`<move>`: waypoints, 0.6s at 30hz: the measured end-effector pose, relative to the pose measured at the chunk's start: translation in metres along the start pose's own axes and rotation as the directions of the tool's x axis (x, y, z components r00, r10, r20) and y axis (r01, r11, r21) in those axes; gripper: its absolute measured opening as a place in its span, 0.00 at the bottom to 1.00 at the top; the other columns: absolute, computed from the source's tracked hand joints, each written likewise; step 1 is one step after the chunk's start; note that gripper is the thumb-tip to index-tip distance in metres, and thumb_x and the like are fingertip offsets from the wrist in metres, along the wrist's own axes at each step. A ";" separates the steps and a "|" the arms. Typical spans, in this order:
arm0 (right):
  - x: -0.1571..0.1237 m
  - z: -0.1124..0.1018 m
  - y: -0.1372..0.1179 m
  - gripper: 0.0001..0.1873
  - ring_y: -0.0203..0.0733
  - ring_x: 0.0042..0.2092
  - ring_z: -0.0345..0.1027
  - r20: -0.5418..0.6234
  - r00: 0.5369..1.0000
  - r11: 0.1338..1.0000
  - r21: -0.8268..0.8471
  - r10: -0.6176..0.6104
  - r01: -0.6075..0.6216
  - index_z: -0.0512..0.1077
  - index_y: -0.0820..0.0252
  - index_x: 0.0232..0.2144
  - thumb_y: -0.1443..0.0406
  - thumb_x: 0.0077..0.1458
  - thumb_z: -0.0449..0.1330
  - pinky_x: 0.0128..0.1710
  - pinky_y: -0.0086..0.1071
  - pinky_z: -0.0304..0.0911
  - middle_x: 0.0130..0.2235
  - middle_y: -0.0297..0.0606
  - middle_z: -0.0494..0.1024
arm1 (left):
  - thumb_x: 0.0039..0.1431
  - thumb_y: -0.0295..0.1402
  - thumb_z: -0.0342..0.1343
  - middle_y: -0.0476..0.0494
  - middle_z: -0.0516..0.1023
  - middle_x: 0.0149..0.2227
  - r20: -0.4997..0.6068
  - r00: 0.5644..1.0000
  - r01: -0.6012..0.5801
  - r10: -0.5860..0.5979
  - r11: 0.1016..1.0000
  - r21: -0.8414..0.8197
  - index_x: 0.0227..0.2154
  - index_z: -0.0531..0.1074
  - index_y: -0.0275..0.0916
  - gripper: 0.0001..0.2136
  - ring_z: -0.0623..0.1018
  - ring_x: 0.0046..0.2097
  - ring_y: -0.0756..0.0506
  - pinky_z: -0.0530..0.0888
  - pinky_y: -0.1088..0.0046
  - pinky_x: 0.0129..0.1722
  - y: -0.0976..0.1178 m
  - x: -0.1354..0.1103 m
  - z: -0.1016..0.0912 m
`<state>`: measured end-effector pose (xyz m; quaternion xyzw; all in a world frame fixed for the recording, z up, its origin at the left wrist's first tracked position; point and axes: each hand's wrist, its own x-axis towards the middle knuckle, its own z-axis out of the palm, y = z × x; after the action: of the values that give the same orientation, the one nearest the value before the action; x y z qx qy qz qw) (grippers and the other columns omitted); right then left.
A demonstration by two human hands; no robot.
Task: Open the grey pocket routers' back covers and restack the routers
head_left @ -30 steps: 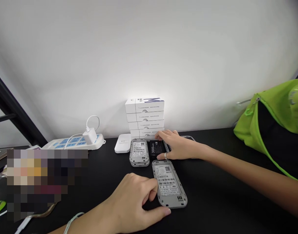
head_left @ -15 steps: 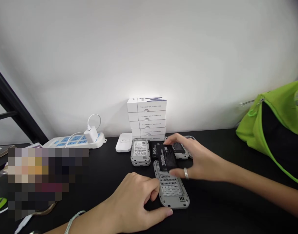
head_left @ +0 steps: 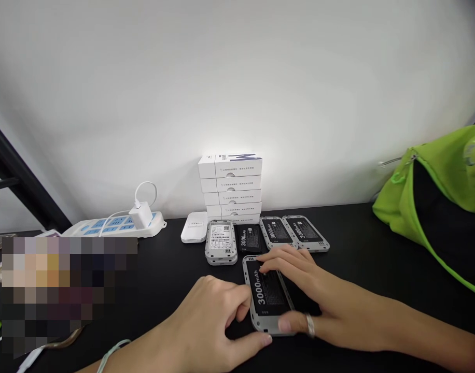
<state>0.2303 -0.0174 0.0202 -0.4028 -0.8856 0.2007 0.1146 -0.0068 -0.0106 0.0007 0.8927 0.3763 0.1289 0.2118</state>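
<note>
A grey device casing [head_left: 266,324] with rounded corners lies on the black table in front of me. A black battery [head_left: 261,295] marked 3000mAh sits in its recess. My left hand [head_left: 218,321] is closed on the casing, curled fingers at its left edge and thumb by the bottom corner. Over the right side spreads my right hand [head_left: 319,290], fingertips touching the battery's upper part and thumb on the lower casing. It covers part of both. Behind are a stack of casings without batteries [head_left: 221,241], loose black batteries [head_left: 250,239] and two battery-filled casings [head_left: 276,232].
White boxes [head_left: 232,184] stand stacked against the wall, with thin white covers [head_left: 194,228] beside them. A power strip [head_left: 105,225] holding a white charger [head_left: 141,215] lies at left, near a blurred patch. On the right is a green and black bag [head_left: 435,191].
The battery has gone from my right hand's tilted hold above the casing down into the recess. My right hand has lowered and spread over it. My left hand stays at the casing.
</note>
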 end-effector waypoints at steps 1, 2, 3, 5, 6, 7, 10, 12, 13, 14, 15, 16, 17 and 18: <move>0.000 0.001 -0.002 0.37 0.59 0.67 0.42 0.017 1.000 0.999 -0.048 -0.016 0.017 0.60 0.58 0.60 0.44 0.55 0.58 0.63 0.54 0.48 0.64 0.47 0.61 | 0.51 0.42 0.62 0.57 0.60 0.18 0.002 1.000 -0.002 0.002 1.000 0.006 0.23 0.59 0.39 0.17 0.61 0.21 0.53 0.54 0.75 0.22 0.000 0.000 0.000; 0.000 0.002 -0.004 0.41 0.62 0.67 0.42 0.041 0.999 0.995 -0.097 -0.031 0.035 0.59 0.61 0.61 0.43 0.54 0.58 0.62 0.57 0.47 0.65 0.50 0.60 | 0.51 0.42 0.62 0.57 0.61 0.18 0.002 1.000 -0.003 0.003 1.000 0.013 0.23 0.58 0.39 0.17 0.61 0.21 0.53 0.55 0.74 0.22 0.001 0.000 -0.001; 0.000 0.003 -0.006 0.44 0.65 0.67 0.41 0.070 0.997 0.988 -0.148 -0.044 0.054 0.59 0.64 0.62 0.41 0.53 0.57 0.62 0.60 0.46 0.65 0.53 0.59 | 0.52 0.42 0.61 0.57 0.61 0.19 0.002 1.000 -0.002 0.002 1.000 0.020 0.23 0.58 0.39 0.17 0.62 0.21 0.52 0.55 0.74 0.22 0.001 0.000 -0.001; 0.000 0.005 -0.009 0.46 0.69 0.67 0.41 0.109 0.992 0.967 -0.235 -0.070 0.094 0.57 0.68 0.63 0.40 0.56 0.53 0.61 0.65 0.43 0.66 0.56 0.58 | 0.52 0.42 0.60 0.56 0.62 0.19 0.006 1.000 -0.005 0.005 1.000 0.029 0.23 0.59 0.40 0.17 0.63 0.21 0.52 0.55 0.74 0.23 0.002 -0.001 -0.002; 0.000 0.006 -0.010 0.45 0.69 0.67 0.41 0.112 0.990 0.958 -0.264 -0.081 0.109 0.57 0.69 0.63 0.40 0.57 0.50 0.61 0.66 0.42 0.66 0.56 0.57 | 0.52 0.41 0.60 0.56 0.62 0.19 0.009 1.000 -0.012 0.011 1.000 0.029 0.23 0.59 0.40 0.16 0.63 0.21 0.51 0.56 0.74 0.23 0.003 -0.001 -0.003; 0.001 0.007 -0.011 0.44 0.69 0.67 0.42 0.106 0.991 0.954 -0.279 -0.086 0.113 0.58 0.68 0.63 0.41 0.59 0.49 0.61 0.66 0.41 0.66 0.56 0.57 | 0.53 0.41 0.59 0.56 0.62 0.19 0.009 1.000 -0.022 0.022 0.999 0.024 0.23 0.60 0.40 0.15 0.63 0.21 0.51 0.56 0.73 0.23 0.003 -0.001 -0.004; 0.003 0.007 -0.012 0.40 0.68 0.66 0.44 0.067 0.997 0.969 -0.240 -0.044 0.059 0.60 0.65 0.61 0.42 0.57 0.52 0.60 0.64 0.46 0.65 0.57 0.57 | 0.56 0.39 0.56 0.56 0.62 0.19 0.000 0.999 -0.053 0.053 0.999 -0.007 0.25 0.60 0.40 0.12 0.62 0.21 0.52 0.57 0.73 0.23 0.004 -0.003 -0.005; 0.006 0.004 -0.014 0.40 0.67 0.64 0.46 0.051 0.999 0.986 -0.166 0.010 -0.001 0.62 0.64 0.57 0.45 0.51 0.60 0.59 0.61 0.50 0.62 0.57 0.58 | 0.58 0.39 0.54 0.56 0.61 0.19 -0.008 0.998 -0.057 0.057 0.998 -0.027 0.24 0.59 0.40 0.13 0.62 0.21 0.52 0.56 0.73 0.23 0.003 -0.003 -0.005; 0.007 0.003 -0.015 0.40 0.65 0.62 0.49 0.048 0.998 0.993 -0.117 0.033 -0.027 0.62 0.63 0.56 0.48 0.46 0.65 0.58 0.58 0.53 0.60 0.55 0.60 | 0.58 0.39 0.53 0.56 0.61 0.19 -0.009 0.998 -0.058 0.058 0.998 -0.031 0.24 0.58 0.40 0.13 0.62 0.21 0.52 0.56 0.73 0.22 0.003 -0.004 -0.005; 0.008 0.002 -0.017 0.40 0.62 0.60 0.52 0.049 0.997 0.997 -0.064 0.052 -0.048 0.62 0.62 0.53 0.52 0.40 0.68 0.57 0.55 0.55 0.58 0.53 0.62 | 0.58 0.40 0.53 0.56 0.60 0.19 -0.008 0.998 -0.061 0.060 0.998 -0.034 0.24 0.58 0.40 0.14 0.61 0.20 0.52 0.56 0.73 0.22 0.002 -0.004 -0.005; 0.008 0.001 -0.019 0.41 0.59 0.58 0.55 0.050 0.997 0.998 -0.014 0.067 -0.066 0.63 0.61 0.51 0.56 0.35 0.70 0.56 0.50 0.58 0.55 0.49 0.63 | 0.58 0.40 0.54 0.56 0.60 0.19 -0.008 0.998 -0.065 0.065 0.997 -0.036 0.24 0.58 0.40 0.14 0.61 0.20 0.52 0.56 0.73 0.22 0.002 -0.004 -0.004; 0.008 -0.001 -0.020 0.41 0.56 0.55 0.57 0.051 0.996 0.997 0.028 0.077 -0.078 0.63 0.60 0.49 0.60 0.30 0.71 0.54 0.47 0.60 0.52 0.46 0.64 | 0.57 0.40 0.54 0.56 0.61 0.19 -0.010 0.998 -0.069 0.068 0.997 -0.037 0.24 0.58 0.40 0.14 0.61 0.20 0.52 0.56 0.73 0.22 0.002 -0.005 -0.004; 0.005 -0.002 -0.021 0.41 0.54 0.53 0.59 0.045 0.995 0.994 0.060 0.088 -0.090 0.63 0.59 0.47 0.62 0.27 0.71 0.52 0.44 0.62 0.50 0.44 0.65 | 0.57 0.40 0.54 0.56 0.61 0.19 -0.010 0.997 -0.071 0.070 0.997 -0.037 0.24 0.58 0.40 0.14 0.61 0.20 0.52 0.56 0.73 0.22 0.001 -0.005 -0.004; 0.002 -0.003 -0.022 0.41 0.52 0.51 0.60 0.033 0.994 0.991 0.082 0.100 -0.103 0.63 0.58 0.46 0.62 0.25 0.71 0.51 0.42 0.64 0.49 0.42 0.65 | 0.58 0.40 0.54 0.56 0.61 0.19 -0.010 0.997 -0.071 0.071 0.997 -0.037 0.24 0.58 0.40 0.14 0.61 0.20 0.52 0.56 0.73 0.22 0.001 -0.005 -0.003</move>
<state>0.2157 -0.0279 0.0329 -0.4392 -0.8564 0.2488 0.1080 -0.0107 -0.0139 0.0040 0.9008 0.3429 0.1471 0.2219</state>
